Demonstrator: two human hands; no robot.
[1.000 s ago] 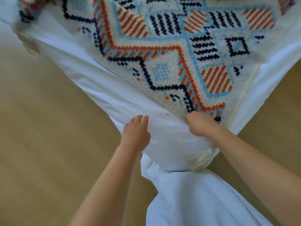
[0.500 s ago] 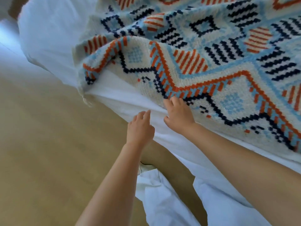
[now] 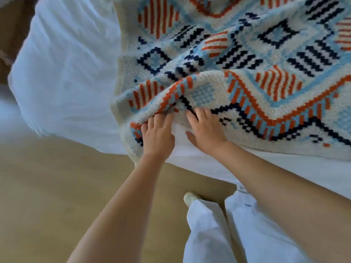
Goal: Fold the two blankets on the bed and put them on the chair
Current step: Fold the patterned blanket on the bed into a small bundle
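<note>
Fingers [image 3: 159,120] of your left hand [image 3: 158,138] and right hand [image 3: 207,134] just curled under the blanket [image 3: 247,63] edge, lifting it off the bed [image 3: 62,73] to fold.

The knitted blanket [image 3: 247,82] is thick yarn cloth, coarse and nubbly with big visible stitches, matt, and soft enough to bunch into a ridge. The bed sheet [image 3: 66,73] under it is smooth white cloth, matt and lightly creased. The floor [image 3: 47,196] is a flat tan surface without gloss. The trousers [image 3: 209,234] are thin white cloth with soft wrinkles; the shoe [image 3: 190,198] looks pale and smooth.
</note>
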